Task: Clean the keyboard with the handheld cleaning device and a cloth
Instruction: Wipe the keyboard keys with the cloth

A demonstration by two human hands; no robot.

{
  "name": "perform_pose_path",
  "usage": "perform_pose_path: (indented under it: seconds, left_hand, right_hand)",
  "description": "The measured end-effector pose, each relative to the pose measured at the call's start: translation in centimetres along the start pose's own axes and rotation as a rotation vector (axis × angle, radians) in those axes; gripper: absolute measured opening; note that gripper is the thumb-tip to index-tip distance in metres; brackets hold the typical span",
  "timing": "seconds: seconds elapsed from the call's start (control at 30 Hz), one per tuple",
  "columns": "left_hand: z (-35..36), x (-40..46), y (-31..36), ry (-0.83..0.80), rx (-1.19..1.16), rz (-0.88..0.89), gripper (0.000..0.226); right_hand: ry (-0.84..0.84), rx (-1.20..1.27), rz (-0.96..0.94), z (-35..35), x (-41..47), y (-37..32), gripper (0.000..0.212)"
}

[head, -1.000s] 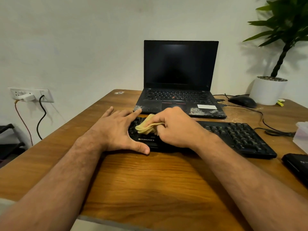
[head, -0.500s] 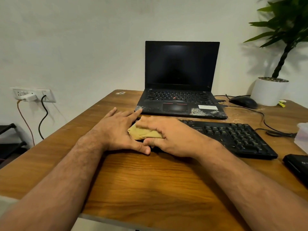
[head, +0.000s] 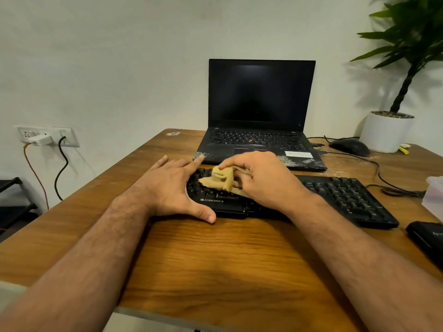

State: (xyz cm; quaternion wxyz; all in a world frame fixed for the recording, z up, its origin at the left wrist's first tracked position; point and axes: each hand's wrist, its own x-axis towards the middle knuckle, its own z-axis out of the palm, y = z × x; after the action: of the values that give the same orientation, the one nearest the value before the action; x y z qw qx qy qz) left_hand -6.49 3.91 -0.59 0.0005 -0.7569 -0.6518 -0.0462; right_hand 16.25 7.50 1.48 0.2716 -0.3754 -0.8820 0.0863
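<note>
A black keyboard (head: 342, 195) lies across the wooden desk (head: 215, 255) in front of a laptop. My left hand (head: 172, 185) rests flat over the keyboard's left end, fingers spread, thumb on its front edge. My right hand (head: 266, 180) pinches a crumpled tan cloth (head: 221, 179) against the keys just right of the left hand. The left half of the keyboard is largely hidden under both hands. At the desk's right edge lies a black object (head: 426, 238), partly cut off, which I cannot identify.
An open black laptop (head: 259, 130) with a dark screen stands behind the keyboard. A black mouse (head: 350, 146) and cable lie at the back right beside a white plant pot (head: 386, 133). A translucent box (head: 435, 195) sits at the right edge. A wall socket (head: 45, 136) is at left.
My right hand has lifted the cloth from a flat press at the keyboard's left end and shifted it slightly right and back, now bunched. The left hand has stayed put.
</note>
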Motion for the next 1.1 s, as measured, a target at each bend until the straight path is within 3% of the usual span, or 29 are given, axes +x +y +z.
perform_pose_path:
  seconds: [0.07, 0.17, 0.23, 0.33, 0.43, 0.5, 0.57, 0.67, 0.77, 0.9, 0.97, 1.1]
  left_hand:
    - [-0.1, -0.1, 0.1, -0.002, -0.002, -0.004, 0.16]
    - [-0.1, -0.1, 0.1, 0.002, -0.004, -0.004, 0.16]
    - [-0.1, -0.1, 0.1, -0.005, -0.008, -0.006, 0.159]
    - [-0.2, -0.1, 0.2, -0.014, -0.011, -0.007, 0.156]
    - [-0.2, -0.1, 0.2, -0.015, -0.001, -0.009, 0.156]
    - [-0.2, -0.1, 0.2, -0.013, 0.001, -0.007, 0.157]
    - [-0.1, -0.1, 0.2, -0.002, -0.001, -0.004, 0.158]
    - [0.0, 0.0, 0.1, 0.01, -0.013, 0.002, 0.159]
    - [0.0, 0.0, 0.0, 0.009, -0.026, 0.009, 0.158]
    - [0.2, 0.0, -0.1, 0.033, -0.021, 0.01, 0.159]
    - [0.2, -0.1, 0.0, 0.03, -0.026, 0.01, 0.159]
    - [0.1, -0.1, 0.0, 0.009, -0.028, 0.006, 0.157]
  right_hand:
    - [-0.067, 0.001, -0.012, -0.3, -0.1, 0.2, 0.038]
    - [-0.173, 0.286, -0.064, -0.8, -0.6, -0.2, 0.033]
    - [-0.084, 0.384, -0.043, -0.6, -0.6, -0.3, 0.034]
    - [0.059, 0.207, 0.123, -0.1, 0.2, -0.4, 0.036]
    - [-0.067, -0.026, 0.217, 0.4, 0.6, -0.8, 0.044]
    - [-0.106, -0.033, 0.232, 0.7, 0.7, -1.0, 0.034]
    - [-0.018, 0.019, 0.229, 0.4, 0.7, -0.8, 0.025]
    - [0.245, 0.177, 0.229, -0.4, 0.6, -0.2, 0.018]
    - [0.228, 0.295, 0.164, -0.8, 0.4, -0.1, 0.033]
    - [0.277, 0.133, 0.069, -1.3, 0.3, 0.2, 0.039]
    - [0.24, 0.06, 0.04, -1.4, 0.4, 0.6, 0.045]
    - [-0.014, -0.068, 0.061, -0.4, 0.4, 1.2, 0.048]
